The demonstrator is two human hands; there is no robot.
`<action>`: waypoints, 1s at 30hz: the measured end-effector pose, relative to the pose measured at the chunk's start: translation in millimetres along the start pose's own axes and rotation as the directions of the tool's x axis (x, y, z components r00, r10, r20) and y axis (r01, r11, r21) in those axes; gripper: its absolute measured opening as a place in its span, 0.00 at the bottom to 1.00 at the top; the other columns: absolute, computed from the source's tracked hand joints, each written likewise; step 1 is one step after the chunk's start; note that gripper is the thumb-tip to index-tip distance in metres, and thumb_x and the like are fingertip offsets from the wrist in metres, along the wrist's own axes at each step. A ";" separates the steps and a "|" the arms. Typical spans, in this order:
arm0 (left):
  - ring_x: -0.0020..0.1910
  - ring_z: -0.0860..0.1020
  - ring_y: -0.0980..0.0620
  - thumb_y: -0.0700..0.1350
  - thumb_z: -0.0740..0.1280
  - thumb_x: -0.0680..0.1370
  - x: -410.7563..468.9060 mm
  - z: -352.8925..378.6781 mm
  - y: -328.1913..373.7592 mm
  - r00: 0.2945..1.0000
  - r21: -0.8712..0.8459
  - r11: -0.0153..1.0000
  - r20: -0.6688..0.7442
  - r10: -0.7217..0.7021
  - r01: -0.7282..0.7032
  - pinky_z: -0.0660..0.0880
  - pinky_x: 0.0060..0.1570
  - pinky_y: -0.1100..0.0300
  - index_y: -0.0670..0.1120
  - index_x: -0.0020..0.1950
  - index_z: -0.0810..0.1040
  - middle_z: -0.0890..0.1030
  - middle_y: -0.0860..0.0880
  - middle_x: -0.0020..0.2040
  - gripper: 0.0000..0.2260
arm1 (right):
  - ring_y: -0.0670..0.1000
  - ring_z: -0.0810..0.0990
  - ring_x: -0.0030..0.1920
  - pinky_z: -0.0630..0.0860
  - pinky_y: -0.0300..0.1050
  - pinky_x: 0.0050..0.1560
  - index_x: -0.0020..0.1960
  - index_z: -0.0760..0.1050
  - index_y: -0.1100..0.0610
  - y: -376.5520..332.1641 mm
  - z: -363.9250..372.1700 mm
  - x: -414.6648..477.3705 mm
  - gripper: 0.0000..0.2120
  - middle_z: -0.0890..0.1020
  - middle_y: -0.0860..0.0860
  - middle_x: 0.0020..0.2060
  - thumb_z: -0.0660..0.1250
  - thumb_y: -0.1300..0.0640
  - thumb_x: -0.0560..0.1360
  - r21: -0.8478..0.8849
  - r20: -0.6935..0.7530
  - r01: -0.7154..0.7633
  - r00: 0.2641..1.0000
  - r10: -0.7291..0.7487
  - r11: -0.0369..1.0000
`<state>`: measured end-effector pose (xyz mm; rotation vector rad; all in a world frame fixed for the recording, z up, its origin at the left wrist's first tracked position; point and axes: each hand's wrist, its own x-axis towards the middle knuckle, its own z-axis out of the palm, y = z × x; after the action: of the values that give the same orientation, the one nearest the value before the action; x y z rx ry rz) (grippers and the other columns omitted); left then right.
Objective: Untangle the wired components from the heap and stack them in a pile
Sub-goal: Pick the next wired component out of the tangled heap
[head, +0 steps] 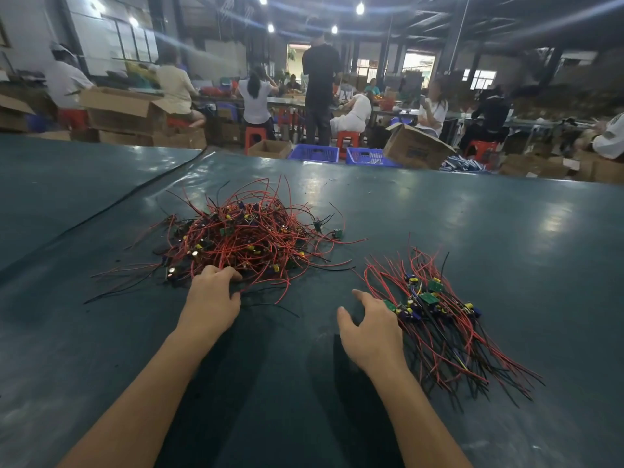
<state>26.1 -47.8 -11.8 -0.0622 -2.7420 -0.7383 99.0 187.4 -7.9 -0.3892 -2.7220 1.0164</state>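
Observation:
A tangled heap of wired components (243, 234), small green boards with red and black leads, lies on the dark green table (472, 217) ahead of me on the left. My left hand (212, 298) sits at the heap's near edge, its curled fingers in the wires; whether it grips one I cannot tell. To the right lies a sorted pile of components (435, 309) with the leads running roughly parallel toward me. My right hand (371, 329) hovers at this pile's left edge, fingers spread and relaxed, holding nothing.
One loose component (337, 233) lies just right of the heap. Beyond the table's far edge stand blue crates (314, 153), cardboard boxes (415, 146) and red stools, with several people seated at other benches.

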 end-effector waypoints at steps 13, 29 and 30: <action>0.40 0.77 0.59 0.35 0.72 0.71 -21.5 0.4 44.1 0.970 -0.335 0.922 -0.201 0.134 -0.196 0.73 0.41 0.73 0.49 0.52 0.78 0.68 0.52 0.54 0.13 | 0.51 0.67 0.71 0.64 0.52 0.72 0.73 0.66 0.51 -2.9 0.2 -2.8 0.25 0.70 0.49 0.70 0.63 0.47 0.78 0.086 0.026 0.017 0.999 -0.020 0.996; 0.47 0.83 0.54 0.40 0.72 0.75 -38.5 8.8 72.5 0.973 -0.724 0.651 -0.142 0.183 -0.228 0.80 0.48 0.60 0.47 0.50 0.82 0.84 0.51 0.46 0.06 | 0.43 0.83 0.43 0.81 0.40 0.43 0.56 0.75 0.37 -23.1 14.7 -15.7 0.16 0.84 0.38 0.45 0.70 0.56 0.76 0.558 0.029 0.285 0.932 -0.361 0.779; 0.47 0.83 0.54 0.39 0.71 0.75 -38.9 8.6 73.3 0.973 -0.735 0.640 -0.135 0.190 -0.227 0.80 0.47 0.60 0.46 0.50 0.83 0.84 0.51 0.46 0.05 | 0.45 0.84 0.43 0.82 0.45 0.43 0.55 0.76 0.37 -23.6 13.7 -15.7 0.15 0.84 0.41 0.44 0.70 0.56 0.76 0.582 0.007 0.274 0.940 -0.341 0.766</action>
<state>69.5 21.5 5.0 -0.5232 -2.1304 -1.7138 105.8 156.9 -4.0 0.2259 -2.2793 1.7046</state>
